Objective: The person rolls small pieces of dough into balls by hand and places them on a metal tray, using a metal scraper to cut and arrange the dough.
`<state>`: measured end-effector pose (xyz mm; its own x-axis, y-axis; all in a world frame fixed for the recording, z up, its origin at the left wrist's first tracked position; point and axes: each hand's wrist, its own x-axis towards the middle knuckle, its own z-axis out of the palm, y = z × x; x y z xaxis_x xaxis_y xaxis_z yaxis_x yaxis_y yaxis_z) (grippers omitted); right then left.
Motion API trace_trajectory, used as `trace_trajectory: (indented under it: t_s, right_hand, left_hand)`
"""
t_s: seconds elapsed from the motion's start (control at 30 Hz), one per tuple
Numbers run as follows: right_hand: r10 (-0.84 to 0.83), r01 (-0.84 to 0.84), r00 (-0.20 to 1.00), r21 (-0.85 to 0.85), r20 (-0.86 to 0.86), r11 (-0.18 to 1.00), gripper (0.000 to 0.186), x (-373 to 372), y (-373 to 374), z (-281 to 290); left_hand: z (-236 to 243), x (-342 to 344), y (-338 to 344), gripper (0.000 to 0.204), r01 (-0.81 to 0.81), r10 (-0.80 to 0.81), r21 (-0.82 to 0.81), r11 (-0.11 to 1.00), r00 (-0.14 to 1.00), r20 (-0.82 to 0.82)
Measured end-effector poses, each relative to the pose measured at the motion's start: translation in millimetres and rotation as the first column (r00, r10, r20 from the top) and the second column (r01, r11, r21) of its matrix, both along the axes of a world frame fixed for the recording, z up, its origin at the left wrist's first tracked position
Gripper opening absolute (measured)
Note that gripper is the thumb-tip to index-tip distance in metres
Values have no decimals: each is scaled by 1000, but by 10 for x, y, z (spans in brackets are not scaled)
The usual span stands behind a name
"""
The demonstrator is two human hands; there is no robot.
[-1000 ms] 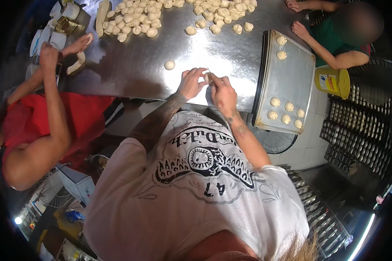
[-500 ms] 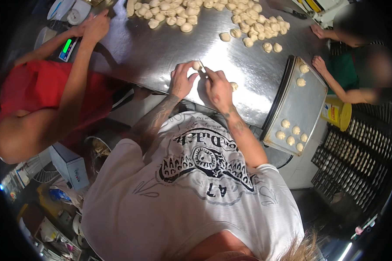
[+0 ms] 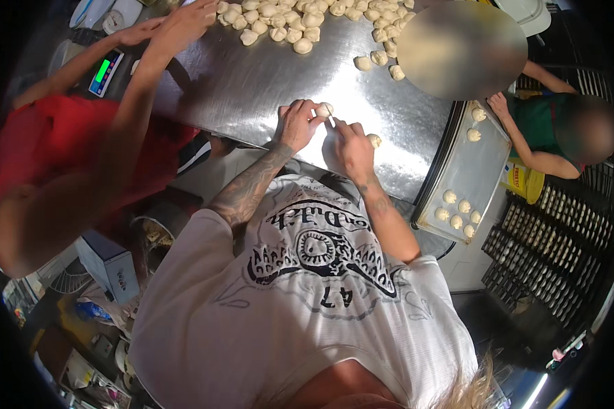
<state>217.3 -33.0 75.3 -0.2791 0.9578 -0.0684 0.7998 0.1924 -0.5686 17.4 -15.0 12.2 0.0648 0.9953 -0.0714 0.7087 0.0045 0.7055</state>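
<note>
My left hand (image 3: 297, 126) pinches a pale dough ball (image 3: 324, 109) just above the steel table (image 3: 239, 95). My right hand (image 3: 353, 150) is closed on a small thin blade (image 3: 330, 117), whose edge meets that ball. Another dough ball (image 3: 375, 141) rests on the steel just right of my right hand.
Many dough pieces (image 3: 290, 20) lie along the far side. At right is a metal tray (image 3: 467, 177) of shaped balls, with a yellow bucket (image 3: 525, 185) and racks (image 3: 539, 252) beyond. A red-clad co-worker (image 3: 82, 157) works at left beside a scale (image 3: 104, 71); a green-clad person (image 3: 539, 123) is at right.
The lone ball left of my hands was picked up by my left hand; a ball now lies to their right. The co-worker's arms at left moved up the table, and the view shifted.
</note>
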Motion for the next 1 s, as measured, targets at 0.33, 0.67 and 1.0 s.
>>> trace_trajectory:
  t_s: [0.33, 0.67, 1.0]
  right_hand:
    - [-87, 85, 994, -40, -67, 996, 43, -177, 81, 107]
    - [-415, 438, 898, 238, -144, 867, 43, 1298, -103, -392]
    - [-120, 163, 904, 71, -411, 984, 38, 1324, -287, -385]
  left_hand:
    - [-47, 30, 66, 43, 23, -24, 61, 998, 1000, 16]
    - [38, 98, 17, 63, 98, -93, 190, 977, 995, -36]
    - [327, 967, -238, 44, 43, -57, 83, 996, 983, 175]
